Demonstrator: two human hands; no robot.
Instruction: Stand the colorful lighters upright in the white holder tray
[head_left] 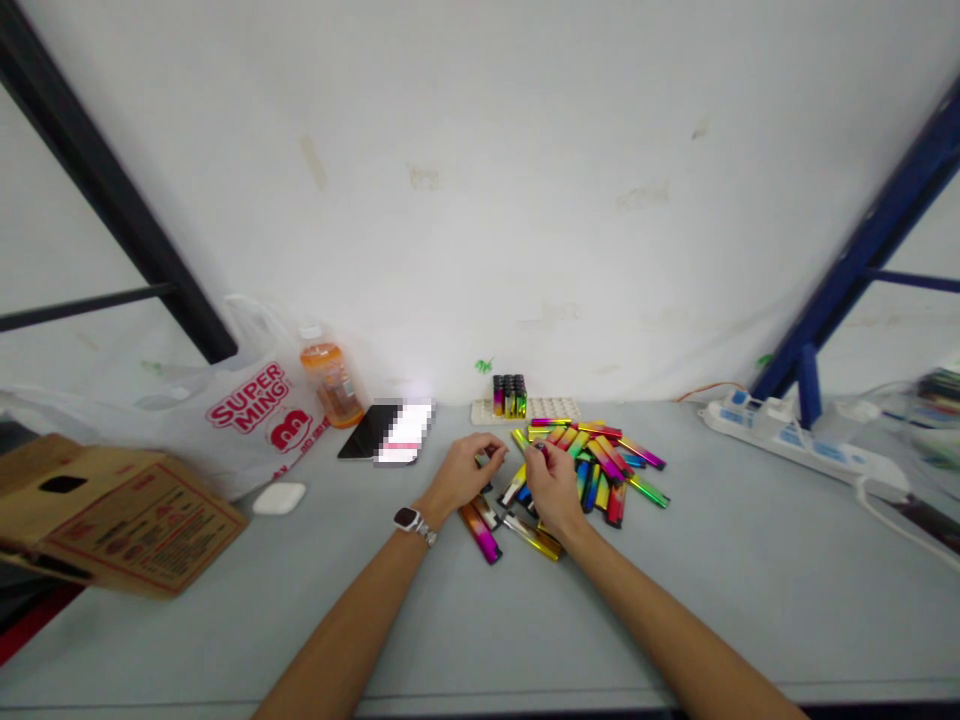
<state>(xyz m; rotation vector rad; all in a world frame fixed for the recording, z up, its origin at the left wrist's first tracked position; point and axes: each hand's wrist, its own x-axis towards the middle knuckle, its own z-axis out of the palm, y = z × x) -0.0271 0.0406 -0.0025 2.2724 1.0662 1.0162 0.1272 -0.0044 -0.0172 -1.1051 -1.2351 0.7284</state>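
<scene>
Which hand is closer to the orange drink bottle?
Left. Your left hand lies right of the orange drink bottle; your right hand lies farther right, by the lighter pile.

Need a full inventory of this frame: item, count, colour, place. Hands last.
Slim metallic rainbow lighters: loose heap, too overlapped to count, multicolour, mid-table.
Upright lighters: small cluster, dark and yellow, standing at the tray's left end.
Flat slotted tray: one, white, by the wall behind the heap.
Drink bottle: one, orange, left of centre.
Plastic bag: one, white with red print, left.
Cardboard box: one, brown, far left.
Rounded case: one, white, right of the box.
Phone: one, black, partly blurred, right of the bottle.
Power strip: one, white, right.
Table: one, grey.
Left hand: watch on the wrist, fingers curled at the heap's edge.
Right hand: pinches a yellow lighter.
</scene>
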